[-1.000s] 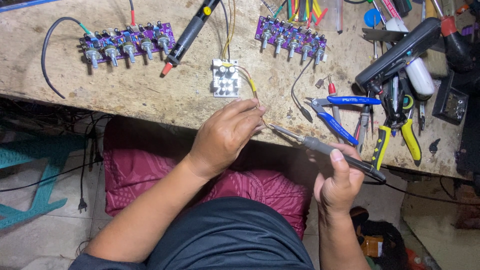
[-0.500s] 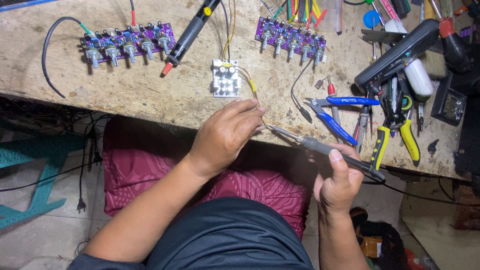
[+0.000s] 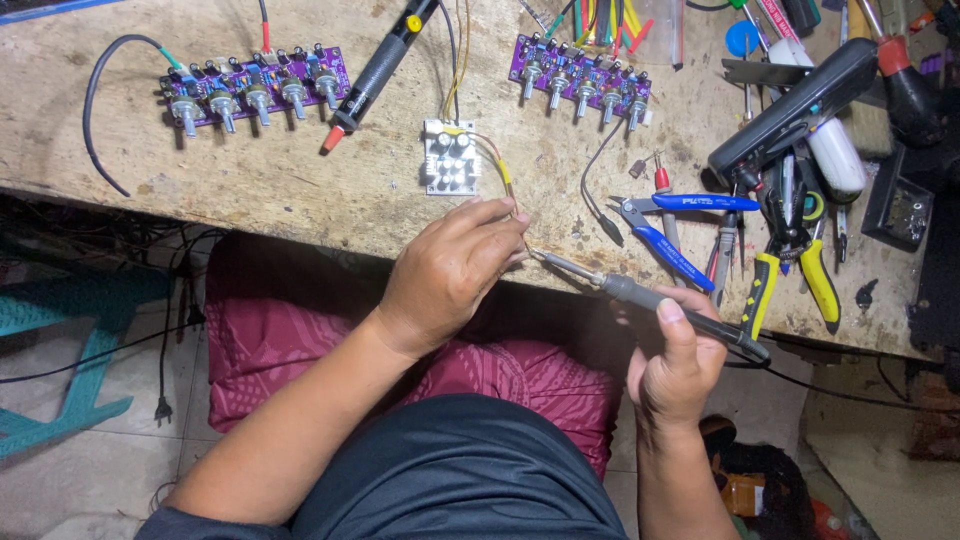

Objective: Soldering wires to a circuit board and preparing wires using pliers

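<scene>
At the near edge of the worn, stained wooden workbench [image 3: 300, 190], the left hand [image 3: 455, 270] is pinching the end of a thin yellow-sleeved wire [image 3: 503, 172] between thumb and fingertips, its fingers curled tight around it. That wire is running up from the hand to a small white square circuit board with black capacitors [image 3: 449, 157], which is lying just above the hand. The right hand [image 3: 675, 365] is gripping the black handle of a slim soldering iron with a metal shaft [image 3: 640, 295]; its thumb is pressing along the handle, and the iron's tip is meeting the wire right beside the left fingertips.

Two long purple circuit boards with rows of metal knob shafts are lying on the bench: one [image 3: 255, 88] well to the left of the white board, the other [image 3: 580, 75] to its upper right. One black cylindrical probe with a red tip [image 3: 375, 70] is resting between the left purple board and the white board.

Right of the white board, one pair of blue-handled cutters [image 3: 675, 225] is lying open, and one pair of yellow-handled pliers [image 3: 790, 280] is sitting just beyond them. A black rectangular bar-shaped tool [image 3: 795, 110] is lying tilted above the pliers. Whether any of these carries a readable label cannot be told.

Below the bench, a patterned red cloth [image 3: 270, 340] is covering the person's lap.
</scene>
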